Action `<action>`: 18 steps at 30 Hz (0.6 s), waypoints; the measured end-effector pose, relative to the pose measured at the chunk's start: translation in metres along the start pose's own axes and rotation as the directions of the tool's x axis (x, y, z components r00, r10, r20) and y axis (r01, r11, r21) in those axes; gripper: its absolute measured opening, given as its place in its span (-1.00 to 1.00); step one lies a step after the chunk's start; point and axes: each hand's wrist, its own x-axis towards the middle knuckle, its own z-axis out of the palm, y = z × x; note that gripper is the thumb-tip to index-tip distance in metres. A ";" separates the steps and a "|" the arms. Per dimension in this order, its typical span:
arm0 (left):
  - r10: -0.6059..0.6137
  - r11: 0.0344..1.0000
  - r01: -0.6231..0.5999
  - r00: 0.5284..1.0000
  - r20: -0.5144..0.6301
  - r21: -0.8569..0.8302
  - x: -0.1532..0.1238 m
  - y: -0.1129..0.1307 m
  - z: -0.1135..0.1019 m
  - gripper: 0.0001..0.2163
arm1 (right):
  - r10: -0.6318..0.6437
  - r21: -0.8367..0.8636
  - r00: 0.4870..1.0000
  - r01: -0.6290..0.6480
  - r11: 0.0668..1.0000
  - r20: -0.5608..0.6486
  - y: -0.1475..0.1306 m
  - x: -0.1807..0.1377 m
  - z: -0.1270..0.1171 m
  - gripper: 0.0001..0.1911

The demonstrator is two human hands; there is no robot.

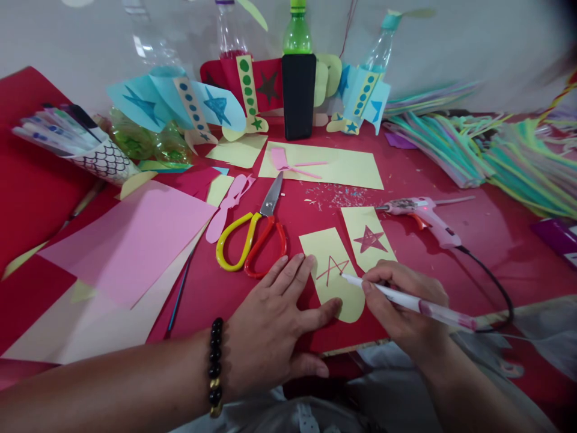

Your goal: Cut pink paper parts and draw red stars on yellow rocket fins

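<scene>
My right hand [401, 307] grips a white marker pen [406, 300] with a pink end, its tip on a rounded yellow paper cut-out [336, 294]. A thin red outline of a star [332, 270] is drawn on that paper. My left hand [273, 319] lies flat and spread on the red table top [279, 307], its thumb resting on the cut-out's left edge. Just beyond the fingers lie scissors [256, 234] with yellow and red handles. A second yellow paper [367, 237] bearing a red star sits beside the first, close to the pen tip.
A pink hot glue gun [421, 219] lies to the right, its black cord trailing forward. Pink paper sheets [126, 240] cover the left side. Several paper-decorated plastic bottles [297, 90] stand along the back. Bundles of coloured paper strips [527, 168] lie at the right.
</scene>
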 end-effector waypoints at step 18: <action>0.010 1.000 -0.009 1.000 -0.019 0.022 0.000 0.000 0.001 -0.31 | -0.112 0.263 0.974 0.057 0.963 0.197 0.001 -0.006 0.000 -0.91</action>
